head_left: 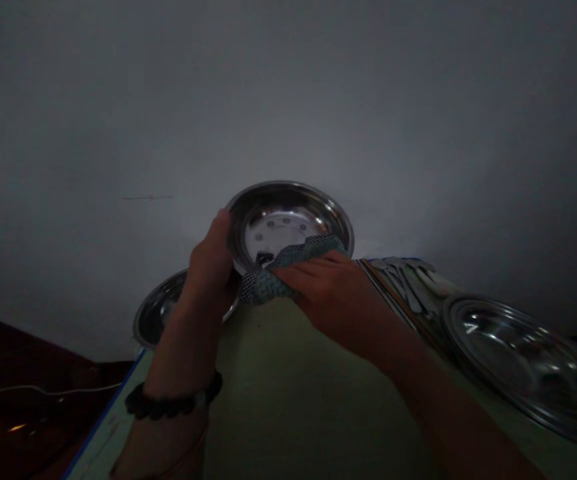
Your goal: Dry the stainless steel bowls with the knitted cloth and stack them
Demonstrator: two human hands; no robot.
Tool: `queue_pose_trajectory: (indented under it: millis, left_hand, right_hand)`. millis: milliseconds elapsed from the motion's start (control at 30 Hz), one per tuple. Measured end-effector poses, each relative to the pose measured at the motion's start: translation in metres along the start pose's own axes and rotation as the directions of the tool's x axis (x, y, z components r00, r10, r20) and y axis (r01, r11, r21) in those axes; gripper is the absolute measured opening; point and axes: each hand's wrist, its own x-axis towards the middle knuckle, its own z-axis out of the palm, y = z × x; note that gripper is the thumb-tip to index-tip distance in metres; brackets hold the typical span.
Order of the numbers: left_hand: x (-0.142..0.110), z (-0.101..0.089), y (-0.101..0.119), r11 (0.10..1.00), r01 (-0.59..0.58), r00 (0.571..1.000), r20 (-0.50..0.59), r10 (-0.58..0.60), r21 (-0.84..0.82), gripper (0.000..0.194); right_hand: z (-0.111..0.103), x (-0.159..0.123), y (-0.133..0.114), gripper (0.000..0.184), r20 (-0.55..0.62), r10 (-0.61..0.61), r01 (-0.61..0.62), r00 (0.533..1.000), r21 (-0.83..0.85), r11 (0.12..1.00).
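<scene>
A shiny metal bowl [288,223] is tilted toward me above the table, close to the wall. My left hand [213,260] grips its left rim, thumb near the top edge and fingers hidden behind. Under my right hand [325,287] a folded grey-green cloth [268,285] with a dark checked edge presses on the bowl's near rim and inner side. The right fingers are closed over the cloth. Partly behind my left forearm lies a second metal bowl [155,313].
On the right stands a wide metal dish [523,360]. Several spoons and forks [408,287] and thin sticks lie beside it against the wall [288,93]. The pale green table [288,400] has a blue edge on the left. A white cable [43,389] runs beyond it.
</scene>
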Motion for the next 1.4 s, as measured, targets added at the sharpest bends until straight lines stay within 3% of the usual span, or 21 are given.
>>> queue_pose_trajectory:
  millis: [67,133,267,333,400,467,533,600,667,800,900,967,1033,1133,1200,1267,1333,1400]
  left_hand:
    - [-0.001,0.003,-0.004,1.0,-0.007,1.0,0.008,0.007,0.004,0.045]
    - [-0.002,0.003,-0.004,0.99,-0.111,0.994,0.016,0.11,0.085,0.047]
    - [-0.007,-0.006,-0.002,0.912,-0.375,0.926,0.112,0.36,0.167,0.044]
    - [-0.009,-0.007,-0.003,0.923,-0.374,0.911,0.226,0.345,0.095,0.045]
    - [-0.01,-0.002,-0.006,0.953,-0.3,0.921,0.275,0.276,0.049,0.046]
    - [-0.011,0.008,-0.01,0.97,-0.234,0.949,0.232,0.214,0.062,0.049]
    - [-0.012,0.018,-0.011,0.975,-0.203,0.968,0.168,0.186,0.093,0.051]
    - [-0.014,0.024,-0.008,0.972,-0.209,0.966,0.18,0.187,0.111,0.051]
    - [-0.019,0.028,-0.004,0.96,-0.247,0.943,0.261,0.206,0.133,0.05]
    - [-0.035,0.037,0.001,0.893,-0.4,0.839,0.475,0.267,0.205,0.047]
    - [-0.043,0.045,0.001,0.853,-0.473,0.799,0.514,0.311,0.22,0.043]
    - [-0.042,0.046,0.002,0.859,-0.469,0.808,0.492,0.323,0.207,0.043]
    - [-0.037,0.041,0.004,0.899,-0.413,0.848,0.423,0.319,0.15,0.045]
    - [-0.025,0.032,0.002,0.973,-0.209,0.963,0.156,0.222,-0.096,0.047]
    - [-0.017,0.032,-0.003,0.931,-0.054,0.999,-0.029,0.046,-0.361,0.045]
    - [-0.01,0.036,-0.01,0.795,0.034,0.979,-0.14,-0.148,-0.605,0.041]
    - [-0.006,0.042,-0.017,0.66,0.052,0.932,-0.2,-0.301,-0.749,0.035]
    - [-0.005,0.046,-0.02,0.592,0.033,0.921,-0.206,-0.331,-0.805,0.031]
  right_hand:
    - [-0.008,-0.004,0.016,0.026,-0.033,-0.014,0.019,0.999,0.145,0.989]
    - [-0.019,-0.011,0.031,0.022,-0.063,-0.009,0.028,0.998,0.315,0.949]
    - [-0.036,-0.025,0.049,0.015,-0.146,0.189,-0.052,0.971,0.644,0.763]
    - [-0.038,-0.029,0.055,0.012,-0.226,0.338,-0.036,0.914,0.784,0.62]
    - [-0.035,-0.029,0.06,0.01,-0.285,0.5,0.006,0.818,0.873,0.488]
    - [-0.032,-0.027,0.065,0.011,-0.284,0.616,0.009,0.735,0.912,0.409]
    - [-0.031,-0.027,0.07,0.014,-0.233,0.672,-0.047,0.703,0.927,0.371]
    - [-0.034,-0.03,0.074,0.015,-0.168,0.669,-0.124,0.724,0.922,0.366]
    - [-0.039,-0.034,0.075,0.015,-0.083,0.621,-0.21,0.779,0.899,0.385]
    - [-0.049,-0.038,0.071,0.023,0.125,0.419,-0.352,0.899,0.776,0.524]
    - [-0.053,-0.039,0.068,0.032,0.171,0.38,-0.387,0.909,0.686,0.617]
    - [-0.054,-0.041,0.069,0.033,0.197,0.43,-0.438,0.881,0.683,0.584]
    - [-0.051,-0.042,0.073,0.03,0.162,0.505,-0.443,0.848,0.739,0.507]
    - [-0.036,-0.036,0.076,0.025,-0.08,0.628,-0.242,0.774,0.879,0.411]
    - [-0.017,-0.024,0.073,0.027,-0.211,0.672,-0.082,0.71,0.923,0.376]
    - [0.005,-0.009,0.066,0.039,-0.276,0.689,0.031,0.67,0.938,0.346]
    - [0.027,0.004,0.057,0.043,-0.296,0.709,0.083,0.64,0.944,0.319]
    - [0.042,0.012,0.054,0.043,-0.271,0.722,0.073,0.637,0.953,0.294]
